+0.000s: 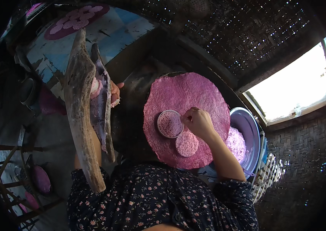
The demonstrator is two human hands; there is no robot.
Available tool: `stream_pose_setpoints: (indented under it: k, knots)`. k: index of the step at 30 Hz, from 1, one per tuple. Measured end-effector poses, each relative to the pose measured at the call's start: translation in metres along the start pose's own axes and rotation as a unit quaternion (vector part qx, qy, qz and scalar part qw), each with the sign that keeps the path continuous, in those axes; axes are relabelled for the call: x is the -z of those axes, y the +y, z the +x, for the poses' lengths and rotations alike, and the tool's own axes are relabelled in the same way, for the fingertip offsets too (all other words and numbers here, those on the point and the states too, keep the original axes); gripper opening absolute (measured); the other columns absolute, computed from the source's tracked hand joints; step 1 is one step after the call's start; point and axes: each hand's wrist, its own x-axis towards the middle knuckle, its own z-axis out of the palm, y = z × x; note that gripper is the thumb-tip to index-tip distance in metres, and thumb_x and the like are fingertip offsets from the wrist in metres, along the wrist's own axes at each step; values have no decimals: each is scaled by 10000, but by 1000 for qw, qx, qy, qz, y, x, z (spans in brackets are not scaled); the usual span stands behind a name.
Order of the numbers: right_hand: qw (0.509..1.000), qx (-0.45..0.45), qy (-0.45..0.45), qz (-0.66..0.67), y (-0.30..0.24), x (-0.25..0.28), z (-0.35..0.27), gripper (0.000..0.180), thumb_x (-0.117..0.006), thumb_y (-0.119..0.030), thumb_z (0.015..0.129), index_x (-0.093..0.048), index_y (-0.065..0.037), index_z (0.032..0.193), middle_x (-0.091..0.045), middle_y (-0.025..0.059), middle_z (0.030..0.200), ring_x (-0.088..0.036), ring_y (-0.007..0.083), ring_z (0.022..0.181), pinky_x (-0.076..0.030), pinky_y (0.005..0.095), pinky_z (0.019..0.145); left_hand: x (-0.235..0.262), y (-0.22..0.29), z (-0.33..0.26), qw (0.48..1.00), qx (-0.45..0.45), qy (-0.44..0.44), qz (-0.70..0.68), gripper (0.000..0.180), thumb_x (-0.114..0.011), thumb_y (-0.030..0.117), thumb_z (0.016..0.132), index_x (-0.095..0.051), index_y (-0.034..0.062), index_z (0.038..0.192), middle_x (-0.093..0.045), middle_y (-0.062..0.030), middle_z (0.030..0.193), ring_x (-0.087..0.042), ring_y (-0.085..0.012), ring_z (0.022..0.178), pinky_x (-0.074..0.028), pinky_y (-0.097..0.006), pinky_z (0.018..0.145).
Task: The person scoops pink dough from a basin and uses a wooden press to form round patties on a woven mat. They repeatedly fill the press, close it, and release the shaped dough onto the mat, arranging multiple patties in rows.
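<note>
Right hand (pixel 198 122): fingers curled together, pinching the rim of a small round mould (pixel 169 124) just left of the fingertips, on a large pink sheet (pixel 188 96). A cut pink disc (pixel 187 144) lies directly below the fingers. Left hand (pixel 114 92): fingers wrapped around a long board (pixel 79 104). A basin (pixel 247 129) of pink dough stands beyond the right wrist.

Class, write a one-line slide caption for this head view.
Right hand presses a round mould on a pink mat; left hand holds boards.

Right hand (pixel 197 121) fingers pinched, palm down; left hand (pixel 113 92) raised, curled.
</note>
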Motion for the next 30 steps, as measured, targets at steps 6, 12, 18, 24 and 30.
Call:
stream_pose_setpoints:
  k: [6,12,18,24,30]
  knots:
    - [999,8,16,31,2,25,23,167,-619,-203,736,-688,-54,765,-642,118,784,-622,316,765,-496,409,698,6,2,1,999,26,-15,-27,238,-597,312,879,-529,88,838,-517,-31,707,-576,-178,716,-443,-427,939]
    - [996,17,78,-26,10,18,78,185,-606,-240,747,-685,-73,765,-641,121,829,-618,332,795,-492,436,705,-6,1,11,1000,-3,-29,9,231,-612,294,863,-520,84,894,-519,-34,772,-575,-175,757,-427,-403,955]
    - [998,-1,42,-44,13,5,83,178,-589,-236,753,-678,-82,766,-640,114,858,-616,322,839,-493,431,717,-14,-2,17,998,10,-56,17,283,-643,249,838,-519,68,1016,-549,-52,904,-588,-177,850,-453,-381,932]
    - [997,-1,48,-58,4,14,73,178,-584,-251,792,-708,-129,834,-645,91,908,-618,304,851,-494,410,729,-24,-5,25,996,22,-77,25,393,-675,203,813,-517,51,1138,-580,-71,1035,-602,-179,943,-479,-360,908]
    - [882,44,-102,459,-22,21,31,664,-375,-605,884,-570,-22,1134,-605,115,953,-599,218,835,-483,366,725,-58,-5,41,906,-42,14,422,460,-773,177,696,-585,43,1094,-638,-52,1066,-639,-184,935,-497,-312,882]
